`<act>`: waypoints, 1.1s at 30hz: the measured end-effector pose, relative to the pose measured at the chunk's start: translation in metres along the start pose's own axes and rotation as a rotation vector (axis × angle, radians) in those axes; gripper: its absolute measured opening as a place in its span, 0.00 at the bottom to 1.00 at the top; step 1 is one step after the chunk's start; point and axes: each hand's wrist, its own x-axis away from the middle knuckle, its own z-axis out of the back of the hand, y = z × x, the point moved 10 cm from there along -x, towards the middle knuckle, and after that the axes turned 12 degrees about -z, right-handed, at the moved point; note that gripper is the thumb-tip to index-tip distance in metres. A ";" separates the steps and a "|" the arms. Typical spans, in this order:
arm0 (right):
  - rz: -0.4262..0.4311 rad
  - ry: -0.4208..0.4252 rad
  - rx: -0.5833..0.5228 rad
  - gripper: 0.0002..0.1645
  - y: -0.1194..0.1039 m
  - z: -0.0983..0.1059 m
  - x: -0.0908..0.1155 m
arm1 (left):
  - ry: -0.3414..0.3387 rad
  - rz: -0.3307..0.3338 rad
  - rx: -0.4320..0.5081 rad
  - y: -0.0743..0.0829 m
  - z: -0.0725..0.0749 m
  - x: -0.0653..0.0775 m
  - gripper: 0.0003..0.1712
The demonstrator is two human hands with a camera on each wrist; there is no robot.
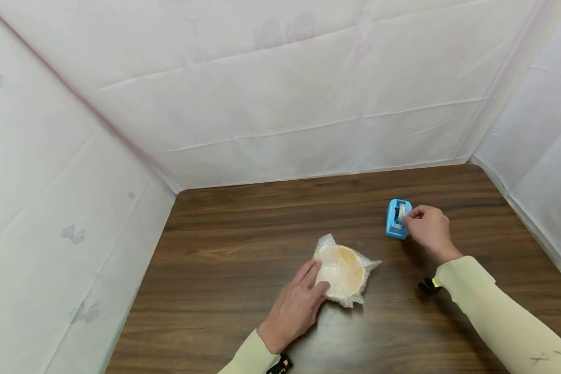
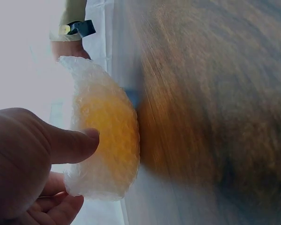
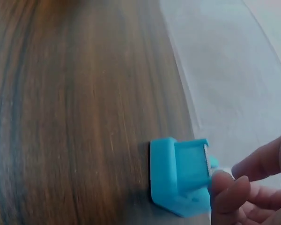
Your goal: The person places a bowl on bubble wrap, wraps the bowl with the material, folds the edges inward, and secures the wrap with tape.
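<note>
A round yellow object in bubble wrap (image 1: 341,270) lies on the table, with twisted corners of wrap sticking out around it. My left hand (image 1: 295,304) holds its near left side. In the left wrist view the thumb (image 2: 75,145) presses the wrap's side, while other fingers curl at its far edge. Farther right stands a light blue tape dispenser (image 1: 393,228) with a small roll in it. My right hand (image 1: 429,231) is at its serrated cutter, thumb and forefinger pinching the tape end (image 3: 226,171). Fingers hide most of that tape.
The dark wood-grain table (image 1: 224,244) has rounded back corners. White sheeting (image 1: 280,114) hangs close behind it and along both sides. Black bands are at both wrists.
</note>
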 end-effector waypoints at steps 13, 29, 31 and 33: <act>-0.279 -0.316 -0.128 0.22 0.024 -0.027 -0.013 | 0.014 0.002 0.012 -0.001 0.001 0.000 0.08; -0.417 -0.417 -0.532 0.15 0.029 -0.034 -0.001 | 0.020 -0.006 0.027 -0.001 -0.002 0.002 0.06; -0.420 -0.429 -0.567 0.15 0.026 -0.032 0.001 | 0.024 -0.001 0.033 -0.002 -0.002 0.002 0.07; -0.426 -0.447 -0.595 0.15 0.023 -0.034 0.004 | 0.026 0.002 0.034 -0.003 -0.001 0.003 0.07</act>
